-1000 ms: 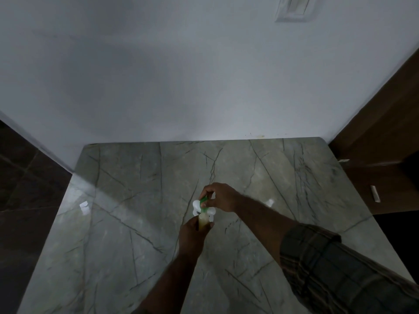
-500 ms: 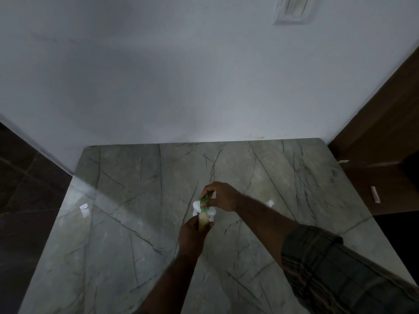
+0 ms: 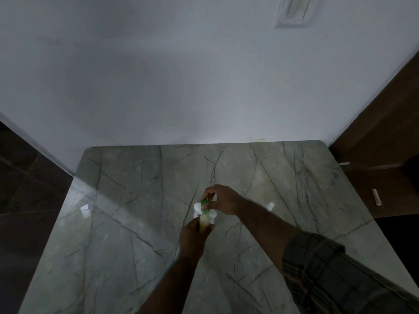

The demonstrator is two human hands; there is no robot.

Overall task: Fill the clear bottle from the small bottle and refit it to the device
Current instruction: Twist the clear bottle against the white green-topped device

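Over the middle of the marble table, my left hand (image 3: 192, 237) grips a clear bottle (image 3: 204, 223) holding pale yellowish liquid, its top pointing away from me. The bottle's top meets a white lobed device (image 3: 196, 210) with a green part (image 3: 205, 203). My right hand (image 3: 225, 200) reaches in from the right and pinches that green part, fingers curled over the device. The joint between bottle and device is hidden by my fingers. No separate small bottle shows.
The grey veined marble table (image 3: 136, 223) butts against a white wall with a switch plate (image 3: 293, 10) high up. A brown wooden cabinet (image 3: 381, 168) stands at the right, dark floor at the left. Bright glints (image 3: 85, 208) lie on the tabletop.
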